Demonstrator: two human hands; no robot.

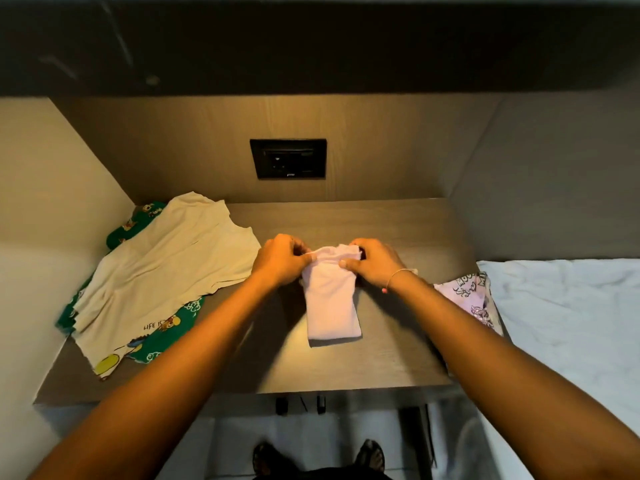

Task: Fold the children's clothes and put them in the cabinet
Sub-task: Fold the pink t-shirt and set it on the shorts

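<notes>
Hands, left (282,259) and right (372,261), pinching soft folded pink garment (331,299), woodgrain desk (398,358).

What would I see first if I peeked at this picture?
Two hands, left and right, pinch the far end of a small folded pink garment mid-desk. On the left lies a cream shirt over green cartoon-print clothing.

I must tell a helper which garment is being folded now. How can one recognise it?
On the wooden desk, look at the middle, below the black wall socket. Both hands pinch the far end of a narrow pale pink garment. Unlike the cream shirt at left, it is plain and already folded.
</notes>
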